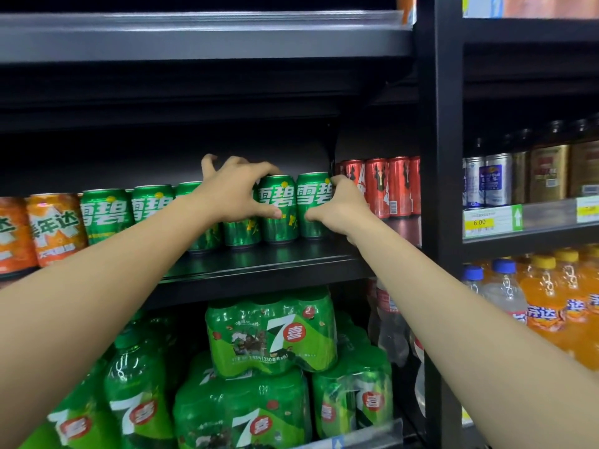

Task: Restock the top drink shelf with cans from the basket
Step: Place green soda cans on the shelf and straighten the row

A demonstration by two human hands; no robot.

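Observation:
A row of green soda cans stands on the dark drink shelf (259,264). My left hand (233,192) grips a green can (277,209) near the right end of the row, fingers over its top and thumb on its front. My right hand (340,205) grips the last green can (312,205) at the row's right end, with fingers curled round its right side. More green cans (105,215) continue to the left. The basket is not in view.
Orange cans (52,228) stand at the shelf's left end, red cans (389,186) at its right. Green six-packs (272,332) and bottles fill the shelf below. A black upright post (442,189) separates a neighbouring unit with bottles and price tags (479,223).

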